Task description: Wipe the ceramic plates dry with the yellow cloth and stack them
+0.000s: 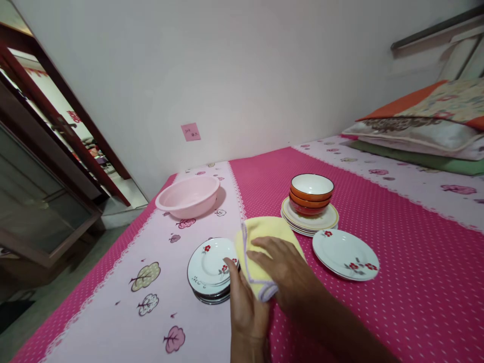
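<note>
Yellow cloth (pixel 282 226) is held up between the person's two hands, above the bedspread (pixel 416 302), with the small plates (pixel 206 269) to its left and the bowls (pixel 310 198) beyond it to the right; its rounded spread suggests something stiff inside, though none shows; the left hand (pixel 247 302) lies beneath, probably to give a firm base for the upper hand's pressure; the bowls nest upright on yellow-rimmed plates (pixel 328 221), likely for steadiness, while the flowered plates (pixel 340 252) lie just beside them, and the pink basin (pixel 189 204) stands well apart, seemingly leaving the hands room; the left forearm rises from the bottom edge, palm up, thumb raised, its other fingers hidden, so their grip cannot be told; the right forearm slants in from the lower right, its hand (pixel 282 262) palm down, holding the cloth under bent, slightly parted fingers.
</note>
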The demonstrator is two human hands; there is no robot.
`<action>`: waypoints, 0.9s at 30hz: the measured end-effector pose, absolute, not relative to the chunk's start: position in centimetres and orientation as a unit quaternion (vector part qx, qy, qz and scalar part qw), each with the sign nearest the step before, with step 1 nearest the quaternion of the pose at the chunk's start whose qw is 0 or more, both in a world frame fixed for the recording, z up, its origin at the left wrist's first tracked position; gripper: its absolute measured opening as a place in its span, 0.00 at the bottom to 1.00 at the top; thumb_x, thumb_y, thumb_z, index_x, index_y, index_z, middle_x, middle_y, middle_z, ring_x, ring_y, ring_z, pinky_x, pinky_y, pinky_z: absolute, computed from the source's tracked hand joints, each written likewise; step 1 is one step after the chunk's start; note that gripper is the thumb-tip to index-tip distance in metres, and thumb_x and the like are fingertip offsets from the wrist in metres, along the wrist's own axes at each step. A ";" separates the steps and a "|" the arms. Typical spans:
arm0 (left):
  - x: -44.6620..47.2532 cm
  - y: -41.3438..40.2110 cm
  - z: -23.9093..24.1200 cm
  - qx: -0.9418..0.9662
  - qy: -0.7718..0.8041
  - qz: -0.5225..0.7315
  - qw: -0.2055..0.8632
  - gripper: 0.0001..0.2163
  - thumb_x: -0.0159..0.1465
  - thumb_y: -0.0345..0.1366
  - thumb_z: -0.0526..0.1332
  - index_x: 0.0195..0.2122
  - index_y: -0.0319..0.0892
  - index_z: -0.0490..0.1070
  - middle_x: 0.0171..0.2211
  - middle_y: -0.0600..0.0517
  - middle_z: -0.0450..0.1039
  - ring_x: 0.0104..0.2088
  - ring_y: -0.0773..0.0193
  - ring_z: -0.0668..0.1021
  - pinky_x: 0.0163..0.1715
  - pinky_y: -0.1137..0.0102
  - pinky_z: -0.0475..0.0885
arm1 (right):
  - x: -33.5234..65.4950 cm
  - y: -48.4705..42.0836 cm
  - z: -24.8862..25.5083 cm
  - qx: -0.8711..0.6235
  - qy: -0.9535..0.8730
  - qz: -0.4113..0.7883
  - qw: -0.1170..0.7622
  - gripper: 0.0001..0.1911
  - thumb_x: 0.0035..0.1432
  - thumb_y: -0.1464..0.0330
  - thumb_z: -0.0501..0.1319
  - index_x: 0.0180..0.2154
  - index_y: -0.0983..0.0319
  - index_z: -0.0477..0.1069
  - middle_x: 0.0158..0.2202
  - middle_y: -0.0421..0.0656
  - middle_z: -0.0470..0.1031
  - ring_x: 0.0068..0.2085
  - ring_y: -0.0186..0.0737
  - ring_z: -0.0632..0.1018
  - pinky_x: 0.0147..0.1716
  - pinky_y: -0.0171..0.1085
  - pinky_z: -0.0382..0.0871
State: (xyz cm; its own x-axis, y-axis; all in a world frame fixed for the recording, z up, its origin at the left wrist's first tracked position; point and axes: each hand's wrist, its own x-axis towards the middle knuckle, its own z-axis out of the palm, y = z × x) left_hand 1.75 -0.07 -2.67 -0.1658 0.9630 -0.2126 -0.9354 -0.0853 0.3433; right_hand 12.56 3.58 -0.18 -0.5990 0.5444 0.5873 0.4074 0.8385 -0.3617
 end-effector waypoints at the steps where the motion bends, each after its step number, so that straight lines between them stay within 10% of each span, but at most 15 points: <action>1: 1.4 -0.2 -2.6 0.026 0.201 0.732 0.650 0.32 0.70 0.60 0.50 0.46 0.38 0.83 0.49 0.39 0.82 0.60 0.46 0.77 0.62 0.53 0.68 | 12.3 3.2 -0.4 -0.255 -0.893 0.092 0.360 0.19 0.62 0.75 0.56 0.53 0.62 0.73 0.59 0.54 0.73 0.59 0.53 0.71 0.57 0.51 0.65; 6: -0.4 -0.7 -2.3 0.041 0.191 0.716 0.671 0.36 0.66 0.66 0.52 0.46 0.36 0.82 0.48 0.36 0.82 0.59 0.43 0.77 0.63 0.51 0.67 | 11.5 2.2 -1.2 -0.212 -0.919 0.060 0.328 0.07 0.60 0.73 0.64 0.41 0.60 0.77 0.50 0.48 0.78 0.50 0.48 0.76 0.46 0.45 0.67; 16: -3.3 -0.5 -4.4 0.090 0.178 0.757 0.623 0.24 0.75 0.44 0.49 0.70 0.45 0.62 0.57 0.43 0.78 0.65 0.54 0.72 0.71 0.54 0.53 | 15.7 4.7 1.2 -0.285 -0.922 0.055 0.255 0.04 0.59 0.71 0.66 0.37 0.57 0.79 0.43 0.47 0.77 0.41 0.48 0.76 0.37 0.43 0.63; 27: -0.3 -0.3 -3.4 0.129 0.167 0.694 0.689 0.26 0.73 0.51 0.50 0.61 0.40 0.74 0.60 0.43 0.75 0.69 0.51 0.66 0.71 0.54 0.53 | 15.9 6.1 1.1 -0.311 -0.881 0.107 0.339 0.34 0.53 0.80 0.55 0.60 0.59 0.72 0.64 0.52 0.71 0.64 0.55 0.70 0.59 0.56 0.68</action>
